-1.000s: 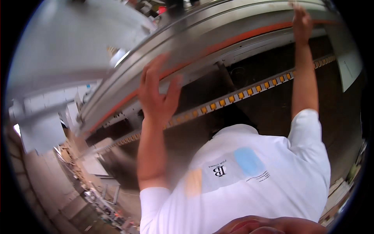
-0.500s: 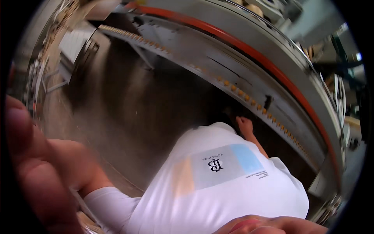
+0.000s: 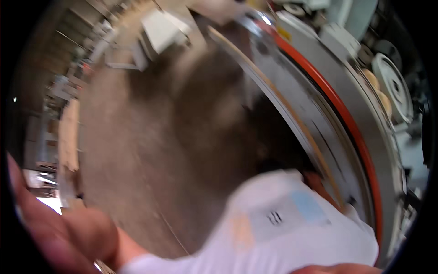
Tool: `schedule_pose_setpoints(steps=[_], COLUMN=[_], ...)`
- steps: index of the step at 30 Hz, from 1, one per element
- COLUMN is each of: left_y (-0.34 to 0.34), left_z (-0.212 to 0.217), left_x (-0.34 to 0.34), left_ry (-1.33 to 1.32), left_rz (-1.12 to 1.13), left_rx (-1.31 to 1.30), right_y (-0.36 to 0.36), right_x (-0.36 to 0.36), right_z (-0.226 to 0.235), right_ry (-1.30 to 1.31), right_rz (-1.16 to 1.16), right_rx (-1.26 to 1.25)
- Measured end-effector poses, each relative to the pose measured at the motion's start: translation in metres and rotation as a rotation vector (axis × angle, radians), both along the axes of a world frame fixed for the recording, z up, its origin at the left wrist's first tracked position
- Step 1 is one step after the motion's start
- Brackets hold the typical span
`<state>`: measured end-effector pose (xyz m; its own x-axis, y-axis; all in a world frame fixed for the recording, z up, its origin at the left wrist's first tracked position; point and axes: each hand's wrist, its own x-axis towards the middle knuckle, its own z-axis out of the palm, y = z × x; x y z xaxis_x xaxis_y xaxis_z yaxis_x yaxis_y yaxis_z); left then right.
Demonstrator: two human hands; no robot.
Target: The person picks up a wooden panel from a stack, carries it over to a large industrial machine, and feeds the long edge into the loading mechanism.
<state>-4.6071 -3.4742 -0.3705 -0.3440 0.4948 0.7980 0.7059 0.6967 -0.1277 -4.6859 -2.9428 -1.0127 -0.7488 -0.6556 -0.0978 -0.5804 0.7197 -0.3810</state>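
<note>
My left hand is raised very close at the lower left, large and blurred. The rim of the picture cuts it off, so whether it holds anything is hidden. Low at my right side is my right hand, small and smeared, partly behind my white shirt. Its fingers cannot be made out. It is nearest to a long grey machine with a red-orange rail. Along the machine's lower edge runs a row of yellow-orange rollers, blurred into a stripe.
Brown floor spreads ahead and to the left. A white box-like table stands at the far end. Stacked wooden boards are at the left. Beyond the machine, at the upper right, is a big pale wheel.
The view has swung left, so the machine sits further right and more floor shows at left. My left hand appears lower. My right hand is less visible beside the shirt.
</note>
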Motion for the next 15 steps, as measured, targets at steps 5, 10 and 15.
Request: schedule_pose_setpoints(steps=[5,10,15], left_y=[-0.034,-0.089,-0.175], left_z=[0.066,0.039,0.004], left_x=[-0.081,-0.143,-0.192], left_ry=[0.105,0.028,-0.019], left_rz=[0.171,0.218,0.192], left_rx=[0.170,0.448,0.409], right_y=[-0.156,-0.273,-0.408], right_x=[-0.135,-0.230,-0.299], right_z=[0.016,0.188,0.213], right_ry=[-0.615,-0.682,-0.629], right_rz=[-0.259,-0.157,0.239], right_rx=[-0.167,-0.255,-0.200])
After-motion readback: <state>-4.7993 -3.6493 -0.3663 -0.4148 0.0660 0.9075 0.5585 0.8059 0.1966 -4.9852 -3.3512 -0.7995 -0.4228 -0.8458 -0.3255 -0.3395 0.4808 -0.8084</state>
